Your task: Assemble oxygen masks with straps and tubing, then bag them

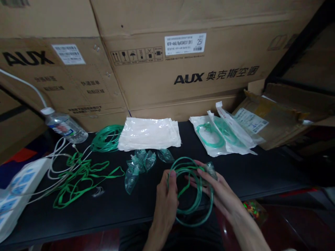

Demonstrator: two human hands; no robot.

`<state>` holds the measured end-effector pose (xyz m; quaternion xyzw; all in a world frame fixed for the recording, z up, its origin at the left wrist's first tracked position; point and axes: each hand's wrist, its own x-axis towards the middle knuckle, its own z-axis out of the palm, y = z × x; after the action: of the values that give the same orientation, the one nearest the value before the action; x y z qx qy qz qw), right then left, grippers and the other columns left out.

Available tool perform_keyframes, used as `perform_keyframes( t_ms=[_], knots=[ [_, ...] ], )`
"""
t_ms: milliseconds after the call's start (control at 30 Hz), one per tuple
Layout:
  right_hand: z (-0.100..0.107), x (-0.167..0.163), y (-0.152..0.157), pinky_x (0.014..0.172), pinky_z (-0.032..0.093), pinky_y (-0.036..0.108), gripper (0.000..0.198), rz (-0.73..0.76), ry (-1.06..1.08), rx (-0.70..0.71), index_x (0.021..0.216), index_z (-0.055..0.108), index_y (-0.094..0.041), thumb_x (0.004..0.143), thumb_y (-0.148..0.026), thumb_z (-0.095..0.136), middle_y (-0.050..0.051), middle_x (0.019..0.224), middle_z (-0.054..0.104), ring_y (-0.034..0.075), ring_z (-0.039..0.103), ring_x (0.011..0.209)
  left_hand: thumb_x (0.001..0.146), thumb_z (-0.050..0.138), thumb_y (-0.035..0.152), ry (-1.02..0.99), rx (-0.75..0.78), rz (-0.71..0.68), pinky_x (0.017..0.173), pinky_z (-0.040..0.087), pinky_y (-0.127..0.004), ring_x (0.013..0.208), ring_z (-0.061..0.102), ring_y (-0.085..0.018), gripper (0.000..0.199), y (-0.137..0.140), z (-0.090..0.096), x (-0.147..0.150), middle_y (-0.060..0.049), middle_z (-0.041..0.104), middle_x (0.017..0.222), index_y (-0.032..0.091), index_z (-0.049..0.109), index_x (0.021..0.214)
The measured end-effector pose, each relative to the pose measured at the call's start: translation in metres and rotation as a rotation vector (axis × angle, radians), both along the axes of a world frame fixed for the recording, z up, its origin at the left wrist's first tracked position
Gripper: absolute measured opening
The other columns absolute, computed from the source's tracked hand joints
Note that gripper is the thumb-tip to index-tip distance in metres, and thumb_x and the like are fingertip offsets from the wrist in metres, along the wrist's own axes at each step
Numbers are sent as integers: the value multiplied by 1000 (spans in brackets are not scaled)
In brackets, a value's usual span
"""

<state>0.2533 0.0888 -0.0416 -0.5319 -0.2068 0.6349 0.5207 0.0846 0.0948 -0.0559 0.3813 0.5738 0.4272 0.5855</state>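
A loosely coiled green plastic tube (194,210) hangs between my hands over the front of the black table. My left hand (167,193) is closed on the coil's left side, thumb on top. My right hand (218,186) grips the other side, its thumb and fingers around the loops. A clear, greenish plastic mask (210,168) shows at my right fingers; how it joins the tube is hidden. Several clear green masks (141,162) lie just beyond my left hand. Behind them rests a stack of white plastic packets (149,134).
Bagged tubing sets (211,137) lie at the back right beside an open carton (272,108). On the left are coiled green tubing (108,137), tangled green straps (75,184), a bottle (66,127) and a power strip (24,191). Large cardboard boxes (146,83) wall off the back.
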Motion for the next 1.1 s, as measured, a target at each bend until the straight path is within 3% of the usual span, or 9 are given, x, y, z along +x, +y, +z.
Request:
perform_keyframes(
  t_ms=[100, 200, 267, 367, 467, 567, 767, 867, 1100],
  knots=[
    [9, 7, 13, 53, 65, 36, 74, 53, -76, -50, 139, 56, -30, 76, -46, 90, 3, 83, 82, 26, 79, 59, 87, 38, 85, -48, -35, 0, 36, 29, -19, 40, 37, -8, 71, 2, -1, -2, 10, 32, 56, 18, 60, 81],
    [12, 12, 22, 31, 53, 29, 59, 63, -118, -76, 122, 61, -26, 76, -53, 87, -2, 62, 75, 22, 67, 35, 88, 44, 83, -106, 4, 47, 43, 38, -22, 43, 45, -10, 71, 1, -5, -4, 10, 34, 58, 15, 64, 85],
    [11, 15, 25, 33, 55, 29, 50, 39, -99, -67, 106, 63, -24, 75, -54, 87, -2, 61, 74, 22, 68, 39, 88, 47, 82, -120, 35, 78, 50, 44, -24, 49, 51, -12, 69, 1, -7, -5, 8, 39, 58, 15, 66, 85],
    [9, 14, 21, 63, 68, 35, 49, -38, -15, -14, 95, 67, -22, 68, -55, 91, 4, 79, 80, 25, 80, 74, 86, 46, 84, -79, 41, 152, 62, 50, -29, 58, 58, -16, 72, -1, -9, -2, 4, 51, 60, 15, 67, 85],
    [4, 7, 9, 97, 62, 37, 53, -112, 64, 40, 96, 74, -21, 64, -60, 91, 7, 97, 82, 29, 75, 109, 86, 43, 86, -44, 30, 224, 69, 52, -32, 62, 62, -18, 73, -1, -10, 6, 1, 57, 65, 16, 65, 88],
    [-4, -5, -1, 110, 53, 39, 48, -147, 93, 76, 99, 77, -23, 64, -51, 94, 6, 104, 82, 29, 71, 118, 84, 43, 88, -41, 22, 255, 65, 51, -31, 64, 61, -18, 73, 0, -11, 13, 0, 58, 73, 17, 62, 89],
    [-1, -5, 9, 92, 60, 39, 47, -135, 40, 137, 111, 74, -24, 72, -41, 92, 6, 112, 79, 26, 76, 102, 81, 47, 89, -44, -20, 50, 60, 49, -30, 60, 55, -16, 77, 5, -7, 10, -1, 60, 74, 15, 65, 93],
    [6, 3, 27, 68, 63, 36, 46, -91, -14, 124, 106, 72, -23, 71, -45, 92, 5, 94, 78, 24, 77, 77, 84, 48, 85, 1, -15, 10, 60, 48, -30, 62, 57, -17, 72, 6, -8, 6, -1, 62, 77, 16, 66, 93],
    [3, 0, 33, 52, 52, 21, 40, -102, -121, 156, 81, 68, -20, 67, -47, 94, -6, 63, 63, 11, 60, 55, 89, 35, 85, 86, 100, 92, 64, 47, -30, 67, 58, -20, 67, 3, -15, 14, 2, 55, 70, 22, 58, 89]
  ],
)
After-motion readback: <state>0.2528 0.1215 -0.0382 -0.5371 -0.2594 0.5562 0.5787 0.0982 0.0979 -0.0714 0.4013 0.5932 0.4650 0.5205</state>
